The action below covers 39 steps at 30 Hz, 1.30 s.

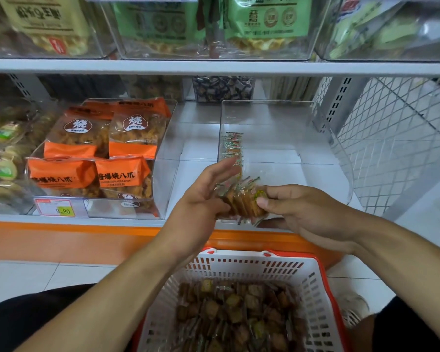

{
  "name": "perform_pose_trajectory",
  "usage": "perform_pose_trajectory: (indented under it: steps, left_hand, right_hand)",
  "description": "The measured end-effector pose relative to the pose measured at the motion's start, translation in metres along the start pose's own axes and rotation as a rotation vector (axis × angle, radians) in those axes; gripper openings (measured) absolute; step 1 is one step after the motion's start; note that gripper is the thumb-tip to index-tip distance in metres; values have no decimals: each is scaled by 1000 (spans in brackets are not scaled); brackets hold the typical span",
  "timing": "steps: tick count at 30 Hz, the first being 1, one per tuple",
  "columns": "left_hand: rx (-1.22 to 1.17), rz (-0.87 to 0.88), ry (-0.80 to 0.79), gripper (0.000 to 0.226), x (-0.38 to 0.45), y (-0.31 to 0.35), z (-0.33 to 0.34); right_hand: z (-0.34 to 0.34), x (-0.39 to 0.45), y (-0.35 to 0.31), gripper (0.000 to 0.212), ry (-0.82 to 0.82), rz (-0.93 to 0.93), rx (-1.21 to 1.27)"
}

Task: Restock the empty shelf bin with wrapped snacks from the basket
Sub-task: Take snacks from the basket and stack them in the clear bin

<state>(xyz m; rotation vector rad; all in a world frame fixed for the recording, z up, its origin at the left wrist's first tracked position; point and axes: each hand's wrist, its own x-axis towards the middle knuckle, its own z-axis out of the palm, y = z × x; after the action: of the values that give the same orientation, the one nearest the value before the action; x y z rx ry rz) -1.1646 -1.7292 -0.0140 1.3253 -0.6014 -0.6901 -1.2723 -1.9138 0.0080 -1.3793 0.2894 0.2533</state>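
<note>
Head view: my right hand [297,212] pinches one end of the snack stack [241,201] and my left hand [203,199] presses flat-fingered on the other, squaring it at the front of the clear bin [264,104]. Brown squares, probably biscuits, in crinkly clear wrap. More lie in the basket [313,275].

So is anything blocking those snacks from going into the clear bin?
Nothing visible. The snack stack, between left hand and right hand, is right before the clear bin; inside, only a row of snacks lines its left wall.
</note>
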Motion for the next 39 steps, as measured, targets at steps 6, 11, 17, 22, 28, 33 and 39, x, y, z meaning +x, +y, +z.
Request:
perform_pose_trajectory:
  steps: [6,11,17,22,28,33,39]
  left_hand:
    - [-18,133,98,48,1,-2,15]
    - [57,230,125,41,9,-1,18]
    - [186,164,200,44,23,6,26]
    - [311,-57,350,59,27,-5,10]
    - [382,-233,204,48,25,-10,11]
    - [433,-218,160,52,24,-4,9]
    - [499,-190,151,55,19,1,14]
  right_hand:
    - [2,5,0,46,-139,-2,281]
    - [2,16,-7,41,-155,-23,313]
    - [-6,33,-20,50,-81,-116,219]
    - [-30,68,-25,48,353,-147,-168]
    - [-35,111,-2,50,302,92,-675]
    - [-25,127,10,51,298,33,-897]
    - [-21,137,12,72,508,39,-874]
